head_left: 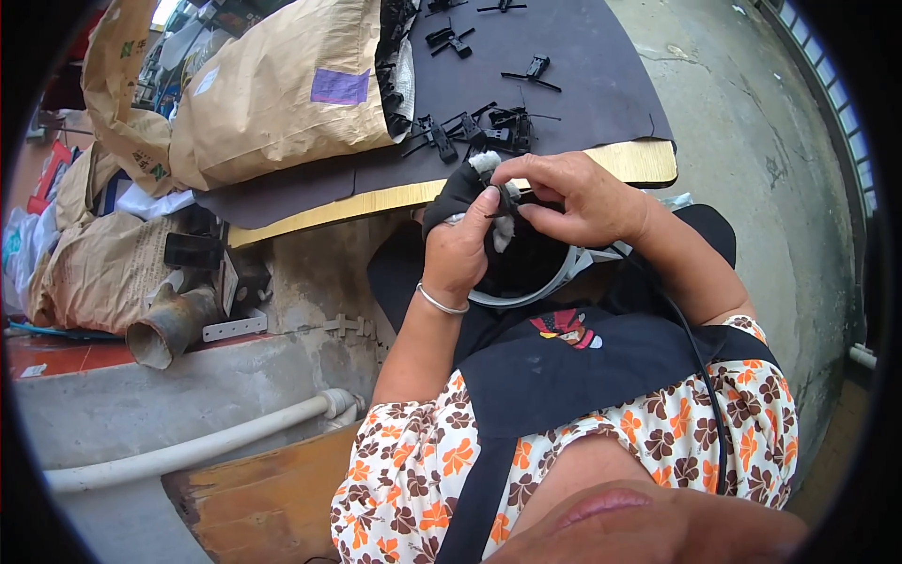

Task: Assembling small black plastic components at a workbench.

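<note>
Left hand [458, 246] clamps dark cloth [451, 199] (long axis unclear), tuft [504, 235] pointing bodyward; right hand [583, 199] bends fingers, grip unclear.

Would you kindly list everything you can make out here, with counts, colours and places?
Table: one, dark top, pale edge, upper middle
Small parts: several, black, on the table
Bundle: one, black and white, centre, kind unclear
Paper sacks: at least two, brown, upper left
Clutter: uncounted, mixed colours, upper left
Container: one, pale-rimmed, below the bundle
Rusty pipe: one, brown-grey, left
Long pipe: one, white, lower left
Board: one, brown, lower left
Apron: one, dark, worn
Cable: one, black, across the apron
Bangle: one, silver, left wrist
Left hand: one, at the bundle
Right hand: one, beside it
</note>
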{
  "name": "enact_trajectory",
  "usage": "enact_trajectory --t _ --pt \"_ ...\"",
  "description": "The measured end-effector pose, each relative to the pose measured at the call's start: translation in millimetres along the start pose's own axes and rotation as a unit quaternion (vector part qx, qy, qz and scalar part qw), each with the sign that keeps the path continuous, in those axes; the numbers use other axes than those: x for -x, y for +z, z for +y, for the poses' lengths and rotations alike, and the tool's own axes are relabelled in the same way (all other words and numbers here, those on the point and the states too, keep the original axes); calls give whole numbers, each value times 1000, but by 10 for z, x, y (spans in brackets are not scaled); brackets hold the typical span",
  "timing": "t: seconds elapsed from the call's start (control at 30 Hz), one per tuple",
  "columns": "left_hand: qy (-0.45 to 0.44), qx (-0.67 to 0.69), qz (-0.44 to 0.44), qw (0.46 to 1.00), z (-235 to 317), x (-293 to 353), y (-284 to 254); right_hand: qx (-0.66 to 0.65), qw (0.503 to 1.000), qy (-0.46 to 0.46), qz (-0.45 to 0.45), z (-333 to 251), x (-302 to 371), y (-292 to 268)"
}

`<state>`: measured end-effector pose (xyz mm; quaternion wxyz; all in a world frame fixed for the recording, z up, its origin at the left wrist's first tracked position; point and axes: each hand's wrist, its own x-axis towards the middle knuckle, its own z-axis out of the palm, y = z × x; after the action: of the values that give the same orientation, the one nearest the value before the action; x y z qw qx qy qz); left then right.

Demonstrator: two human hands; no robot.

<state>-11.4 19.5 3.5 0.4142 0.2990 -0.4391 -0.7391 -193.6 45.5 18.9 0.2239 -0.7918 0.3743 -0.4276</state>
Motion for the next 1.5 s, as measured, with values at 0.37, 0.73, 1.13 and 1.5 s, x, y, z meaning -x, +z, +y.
enact_trajectory --t 0.37,0.73,1.13,1.5 --pt "134 -297 -48 944 26 28 134 -201 958 184 86 95 -56 127" --pt "202 -436 4 877 -47 -35 104 -43 985 168 -10 40 -47 73" --pt "247 -420 28 873 121 4 173 -165 973 158 7 113 -48 85" --pt "118 -282 37 951 90 -32 -48 -80 993 85 -4 172 -3 -39"
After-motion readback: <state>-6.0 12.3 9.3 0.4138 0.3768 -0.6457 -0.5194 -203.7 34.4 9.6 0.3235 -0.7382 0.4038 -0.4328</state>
